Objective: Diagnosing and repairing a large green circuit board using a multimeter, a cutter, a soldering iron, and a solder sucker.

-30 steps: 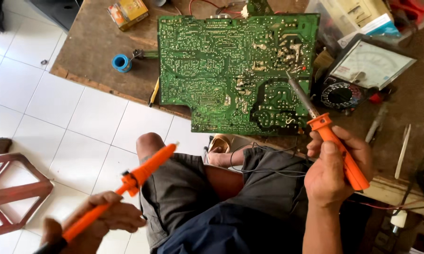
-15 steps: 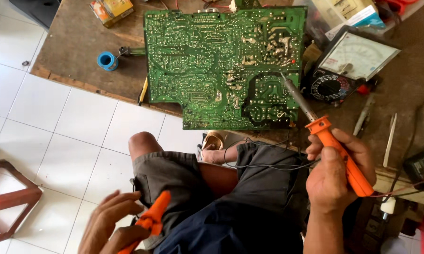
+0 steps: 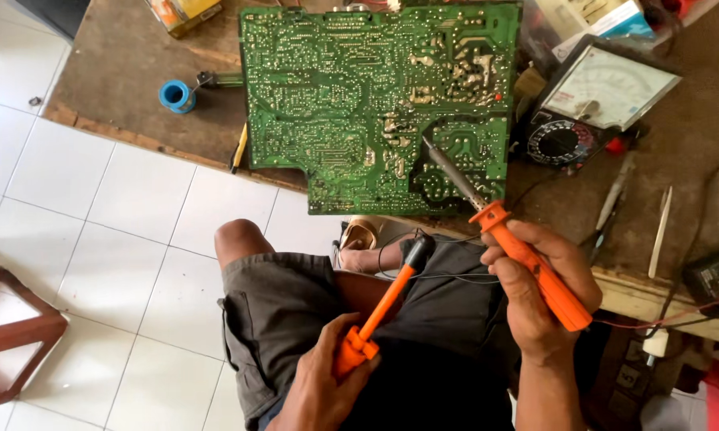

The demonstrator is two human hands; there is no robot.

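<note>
Right hand (image 3: 539, 299), fingers wrapped tight, grips orange soldering iron (image 3: 527, 263), tip resting on green circuit board (image 3: 375, 104) lying on the workbench (image 3: 120, 104); left hand (image 3: 323, 383) fingers clasp orange desoldering pump (image 3: 379, 315) over the lap.

Circuit board (image 3: 375, 96) and multimeter (image 3: 595, 100) on workbench (image 3: 120, 88)

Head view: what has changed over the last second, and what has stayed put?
The left hand swung its orange desoldering pump in from out over the floor to above the lap, tip now pointing up toward the circuit board. The right hand keeps gripping the soldering iron, tip over the board. The meter and solder spool have not moved.
</note>
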